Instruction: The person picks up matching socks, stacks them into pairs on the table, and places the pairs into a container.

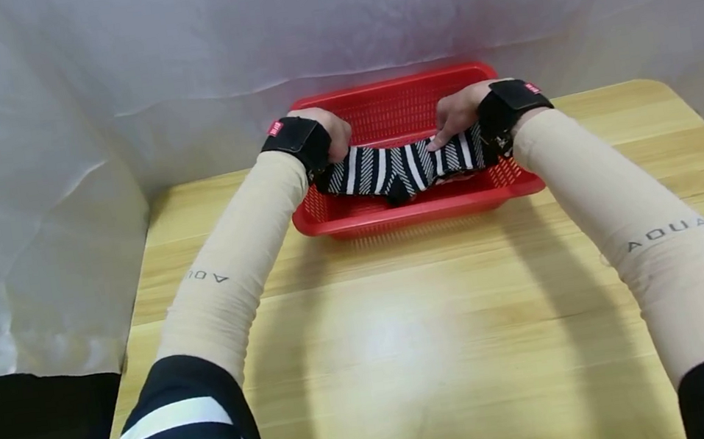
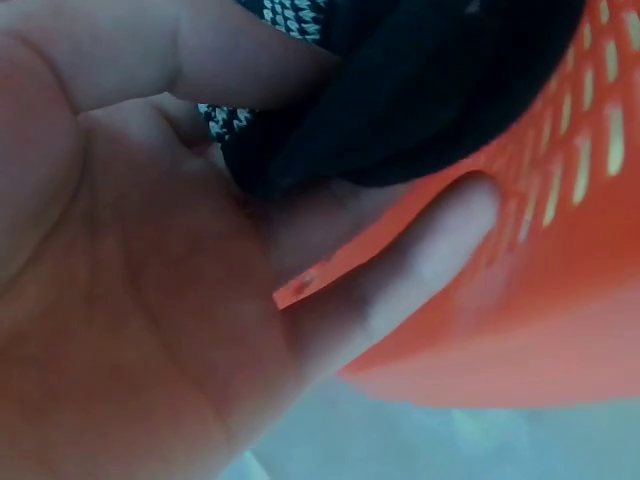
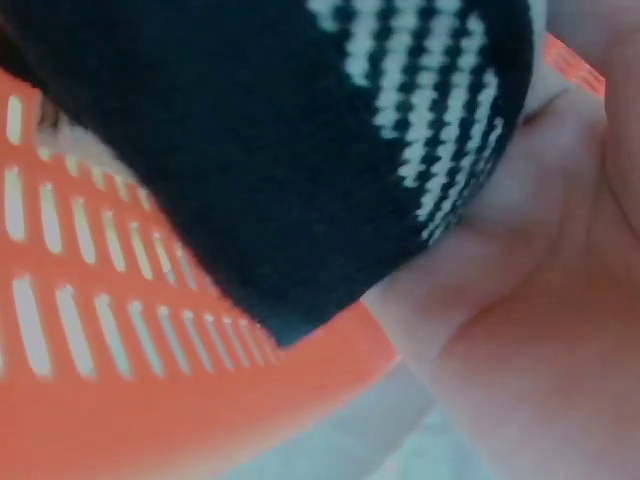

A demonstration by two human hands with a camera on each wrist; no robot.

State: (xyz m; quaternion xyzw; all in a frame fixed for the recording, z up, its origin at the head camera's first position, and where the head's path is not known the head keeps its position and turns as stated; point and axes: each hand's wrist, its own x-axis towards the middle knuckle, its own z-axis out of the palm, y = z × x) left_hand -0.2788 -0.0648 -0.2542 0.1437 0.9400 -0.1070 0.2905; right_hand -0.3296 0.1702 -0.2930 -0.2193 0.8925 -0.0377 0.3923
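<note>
A black-and-white striped sock (image 1: 379,171) is stretched sideways inside the red plastic basket (image 1: 417,208), with its heel bulge hanging down in the middle. At its left end my left hand (image 1: 326,132) pinches the black tip. The left wrist view shows the thumb over that black knit (image 2: 420,100), while one finger points out along the basket wall. My right hand (image 1: 460,115) holds the other end, its index finger lying along the stripes. In the right wrist view a wide black cuff (image 3: 250,180) hangs beside the palm (image 3: 540,330). The right fingertips are hidden there.
The basket stands at the back of a wooden table (image 1: 407,331), close to a white cloth backdrop (image 1: 247,33). Another white cloth (image 1: 11,220) hangs along the left side. Both wrists wear black straps (image 1: 298,143).
</note>
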